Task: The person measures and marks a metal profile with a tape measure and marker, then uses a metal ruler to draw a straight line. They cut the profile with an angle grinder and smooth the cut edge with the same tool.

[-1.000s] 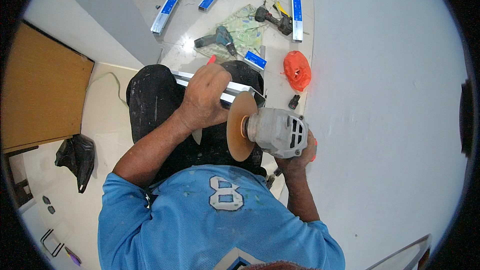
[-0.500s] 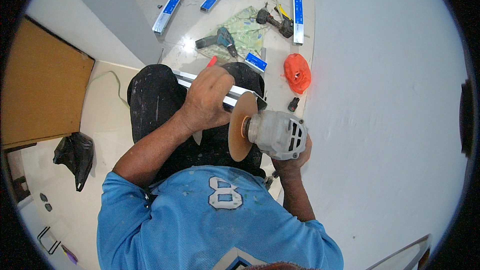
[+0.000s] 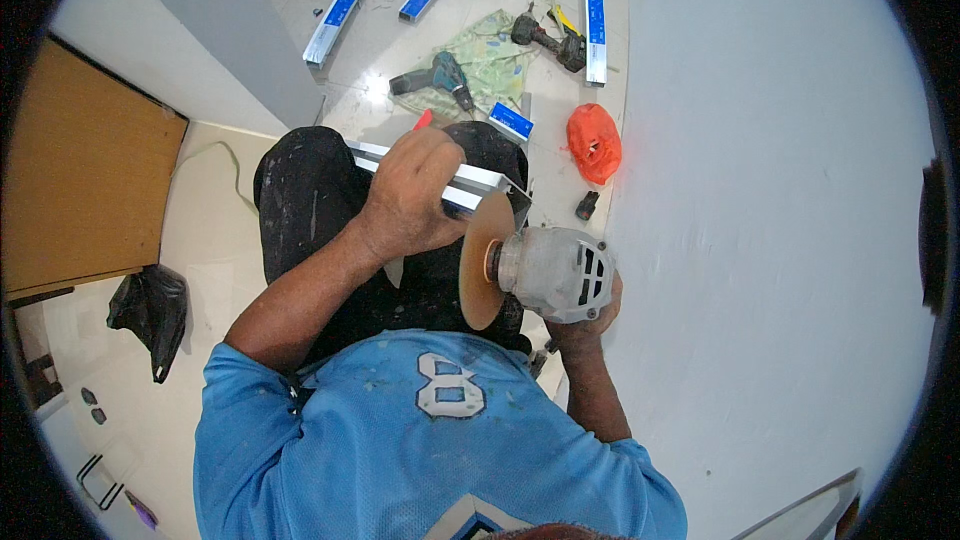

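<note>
My left hand [image 3: 412,190] is closed around a silver metal channel [image 3: 478,180] that lies across my thighs. A grey angle grinder [image 3: 553,270] is in my right hand [image 3: 605,312], whose fingers are mostly hidden behind the tool's body. Its brown cutting disc [image 3: 483,265] stands upright close to the channel's right end, just right of my left hand. From this angle I cannot tell whether disc and metal touch, or whether the disc spins. A red-tipped object [image 3: 424,119] pokes out beyond my left knuckles.
Ahead on the tiles lie a teal drill [image 3: 440,80] on a green cloth [image 3: 490,55], a dark drill [image 3: 548,40], a short blue-labelled piece [image 3: 511,122] and long metal channels [image 3: 595,10]. An orange bag [image 3: 594,144] and black battery [image 3: 587,205] sit beside the right wall [image 3: 760,190].
The grinder and its disc have shifted slightly down, toward me, so more of the channel's end shows. My left hand has barely moved and keeps its hold.
</note>
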Action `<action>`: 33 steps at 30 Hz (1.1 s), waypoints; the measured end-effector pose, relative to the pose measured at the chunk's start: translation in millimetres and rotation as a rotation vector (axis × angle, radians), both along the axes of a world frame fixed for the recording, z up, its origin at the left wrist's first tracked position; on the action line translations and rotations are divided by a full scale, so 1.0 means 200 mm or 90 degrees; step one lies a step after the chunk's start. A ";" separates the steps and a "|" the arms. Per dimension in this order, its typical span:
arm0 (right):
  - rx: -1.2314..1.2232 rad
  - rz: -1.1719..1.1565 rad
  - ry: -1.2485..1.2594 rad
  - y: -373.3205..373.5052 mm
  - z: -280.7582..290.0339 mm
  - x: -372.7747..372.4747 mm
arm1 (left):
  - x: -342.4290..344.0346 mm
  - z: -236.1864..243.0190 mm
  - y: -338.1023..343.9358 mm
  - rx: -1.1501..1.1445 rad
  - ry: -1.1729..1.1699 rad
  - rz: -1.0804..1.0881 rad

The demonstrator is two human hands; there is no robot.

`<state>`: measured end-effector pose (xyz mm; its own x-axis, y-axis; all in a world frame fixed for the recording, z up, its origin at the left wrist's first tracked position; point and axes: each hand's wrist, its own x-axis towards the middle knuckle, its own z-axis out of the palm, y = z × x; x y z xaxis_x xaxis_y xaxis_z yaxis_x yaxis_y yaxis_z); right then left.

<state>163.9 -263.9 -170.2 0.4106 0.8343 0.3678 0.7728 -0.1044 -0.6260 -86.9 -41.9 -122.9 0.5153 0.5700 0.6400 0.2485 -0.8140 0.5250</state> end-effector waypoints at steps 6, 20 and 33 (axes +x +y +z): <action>-0.022 -0.026 -0.151 0.04 0.10 -0.04 | -0.01 -0.02 0.00 -0.004 0.007 -0.001; 0.045 0.038 -0.131 0.08 0.16 0.00 | 0.01 -0.01 0.00 -0.007 -0.029 -0.003; 0.076 0.025 -0.179 0.09 0.16 -0.03 | 0.01 -0.02 0.00 -0.009 -0.023 -0.003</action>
<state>157.2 -245.8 -138.3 0.2474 0.7914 0.5590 0.9192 -0.0093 -0.3938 -85.9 -42.5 -127.9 0.4949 0.5768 0.6499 0.2255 -0.8076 0.5450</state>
